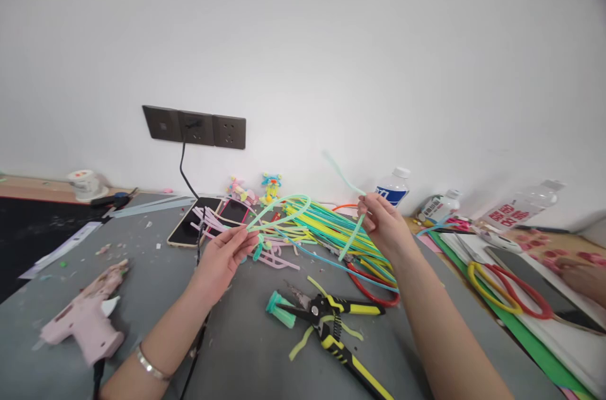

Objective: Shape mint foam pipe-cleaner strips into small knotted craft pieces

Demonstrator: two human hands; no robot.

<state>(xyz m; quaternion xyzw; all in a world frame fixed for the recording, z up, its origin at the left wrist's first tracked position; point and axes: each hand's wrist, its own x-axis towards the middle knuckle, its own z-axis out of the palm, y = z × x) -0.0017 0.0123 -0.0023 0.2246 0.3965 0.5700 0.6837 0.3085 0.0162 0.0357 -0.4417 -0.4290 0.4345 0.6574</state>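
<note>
My left hand (230, 248) pinches a bent pale green pipe cleaner (303, 199), whose loop rises to the right above the desk. A darker green coiled piece (258, 248) sits at its fingertips. Farther right, my right hand (379, 217) is closed on a light green strip (351, 238); one end points up and left, blurred, and the other hangs down. Between and below the hands lie black and yellow pliers (331, 324), jaws beside a bundle of teal pieces (281, 310). A pile of yellow, green and blue pipe cleaners (326, 223) lies behind.
A pink glue gun (88, 318) lies at the left, near a phone (189, 233) and a black cord (182, 166). Red and yellow scissors (509, 289) rest on papers at the right. Bottles (396, 182) line the wall. Another person's hand (582, 277) shows at the right edge.
</note>
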